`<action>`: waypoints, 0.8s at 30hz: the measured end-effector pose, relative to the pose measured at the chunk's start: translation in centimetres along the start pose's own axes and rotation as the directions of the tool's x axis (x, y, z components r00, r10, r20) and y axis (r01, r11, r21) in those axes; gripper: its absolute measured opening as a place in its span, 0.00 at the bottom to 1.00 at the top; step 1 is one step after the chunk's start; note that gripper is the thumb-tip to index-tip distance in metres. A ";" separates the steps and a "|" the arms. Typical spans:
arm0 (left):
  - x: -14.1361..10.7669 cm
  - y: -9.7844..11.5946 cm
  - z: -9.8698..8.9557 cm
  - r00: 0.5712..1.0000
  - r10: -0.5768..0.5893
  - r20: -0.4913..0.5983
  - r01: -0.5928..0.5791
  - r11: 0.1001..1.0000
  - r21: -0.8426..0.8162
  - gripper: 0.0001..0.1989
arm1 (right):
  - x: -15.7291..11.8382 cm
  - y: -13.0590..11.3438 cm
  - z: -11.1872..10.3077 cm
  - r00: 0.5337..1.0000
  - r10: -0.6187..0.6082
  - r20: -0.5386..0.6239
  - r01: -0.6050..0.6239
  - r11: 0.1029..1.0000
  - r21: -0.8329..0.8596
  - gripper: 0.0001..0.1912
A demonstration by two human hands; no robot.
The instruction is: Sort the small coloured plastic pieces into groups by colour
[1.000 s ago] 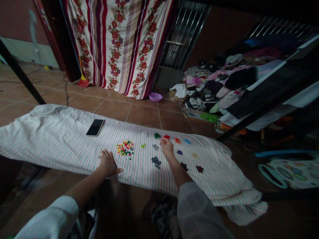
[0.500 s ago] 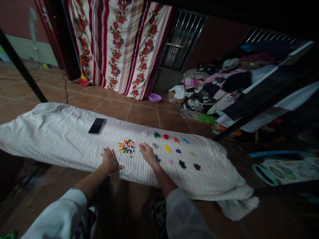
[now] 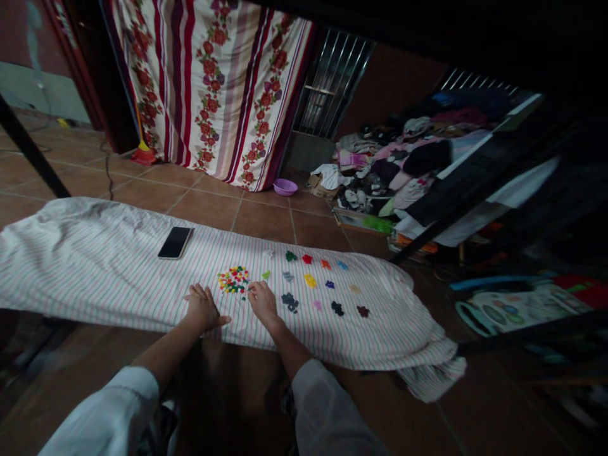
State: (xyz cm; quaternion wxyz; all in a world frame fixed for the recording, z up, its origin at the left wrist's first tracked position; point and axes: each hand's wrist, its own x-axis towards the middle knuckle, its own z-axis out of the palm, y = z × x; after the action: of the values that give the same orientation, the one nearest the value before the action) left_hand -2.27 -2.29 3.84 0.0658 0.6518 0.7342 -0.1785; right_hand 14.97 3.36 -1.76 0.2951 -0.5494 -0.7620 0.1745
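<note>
A mixed pile of tiny coloured pieces (image 3: 233,279), red, yellow, green and orange, lies on the striped cloth (image 3: 118,272). My left hand (image 3: 202,309) rests flat on the cloth just nearer than the pile, fingers spread and nothing in it. At the pile's right edge, my right hand (image 3: 263,303) has thumb and fingertips pinched together; what is between them is too small to tell. Small single-colour heaps spread to the right, among them light green pieces (image 3: 266,274), dark grey pieces (image 3: 289,302), yellow pieces (image 3: 310,280) and red pieces (image 3: 307,259).
A phone (image 3: 175,243) lies on the cloth, left of the pile. Beyond the cloth, a purple basin (image 3: 285,187) stands on the tiled floor by a floral curtain (image 3: 213,95). A heap of clothes (image 3: 380,164) fills the back right. A dark pole (image 3: 427,231) slants past the cloth's right end.
My right hand has moved from beside the light green pieces toward me, to the mixed pile's right edge. My left hand stays spread on the cloth. The whole view has shifted slightly.
</note>
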 end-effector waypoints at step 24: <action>-0.3 0.2 -0.8 0.999 -0.005 0.054 0.001 0.998 0.063 0.55 | 2.1 2.8 -1.2 0.983 0.163 -0.087 -0.115 0.908 0.403 0.06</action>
State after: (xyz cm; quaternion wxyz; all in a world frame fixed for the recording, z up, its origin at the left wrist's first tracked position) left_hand -1.88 -2.24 4.67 0.0647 0.6474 0.7271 -0.2192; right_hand 17.37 6.23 -1.96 0.4316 -0.5405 -0.6510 0.3127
